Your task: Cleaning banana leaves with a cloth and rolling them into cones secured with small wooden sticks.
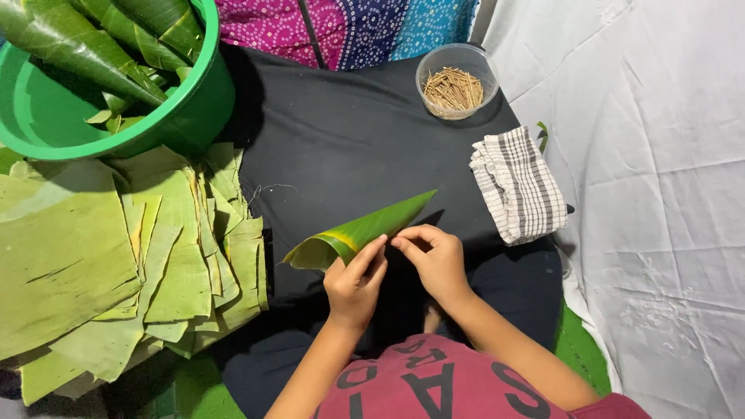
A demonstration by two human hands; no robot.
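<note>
The rolled leaf cone [361, 230] lies at the centre of the black cloth [341, 140], its pointed tip directed up and to the right and its open mouth facing left. The left hand [355, 281] closes on the cone near the mouth, thumb and fingers pinching the overlapping edge. The right hand [436, 258] closes on the cone further toward the tip, fingertips pressed together at the seam; whether a pin sits between those fingertips cannot be told, since any such object is too small to resolve. By judgement, the step in hand is fastening: the leaf is already rolled to shape and the seam is being held shut. The next move calls for steady pressure from the left hand so the roll does not spring open, and a fine, controlled push at the overlap by the right hand. A clear plastic bowl of small sticks [455, 84] stands well apart at the upper right of the cloth. A folded checked towel [518, 185] lies near the cone's tip, to its right. A stack of flat cut leaf pieces [116, 256] lies to the left, and a green tub [194, 101] above it holds finished cones [85, 39].
</note>
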